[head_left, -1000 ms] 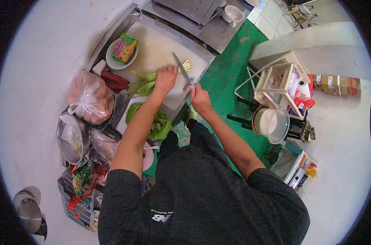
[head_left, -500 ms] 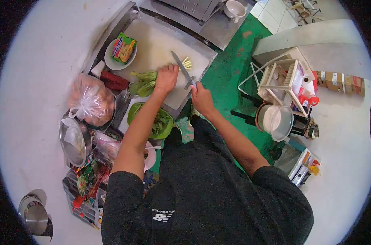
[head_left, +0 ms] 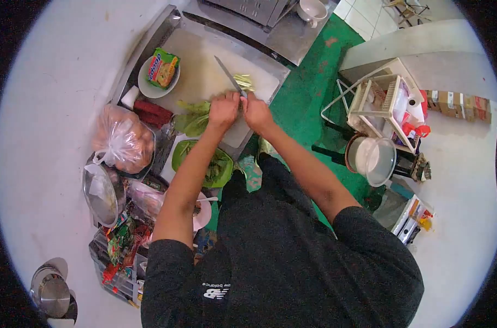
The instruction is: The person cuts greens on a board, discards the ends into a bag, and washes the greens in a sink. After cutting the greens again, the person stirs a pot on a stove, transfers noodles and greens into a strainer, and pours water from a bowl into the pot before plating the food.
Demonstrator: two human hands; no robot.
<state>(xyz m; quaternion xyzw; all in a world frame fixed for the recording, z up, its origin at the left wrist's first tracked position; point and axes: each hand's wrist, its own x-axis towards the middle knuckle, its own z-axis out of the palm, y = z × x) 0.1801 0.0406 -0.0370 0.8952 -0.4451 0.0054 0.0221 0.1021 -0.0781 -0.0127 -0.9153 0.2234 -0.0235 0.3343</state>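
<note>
- Head view: R hand (head_left: 257, 113) has come in vs. a half-sec ago, now right up by L hand (head_left: 225, 111); I can't tell if they touch.
- Knife (head_left: 229, 75) has shifted w/ it; blade now runs just beside the cut stems (head_left: 244, 82), which lie bunched closer together. Looks like cutting's mid-stroke, tho edge contact's hidden.
- R grip: fingers wrapped round the knife handle, clamped; tip points up & away, toward the board's far side.
- L grip: curled over leafy greens (head_left: 193, 121), clamped on the bunch; fingertips tucked, so exact hold under the palm n/a.
- Both forearms reach fwd & converge, elbows a bit bent, wrists low over the board.
- Greens: on white cutting board (head_left: 202, 60), leaves spilling out L of L hand; cut stems on the far side, near the knife.
- Green bowl (head_left: 226, 176) w/ more leaves sits nearer the body, under L forearm.
</note>
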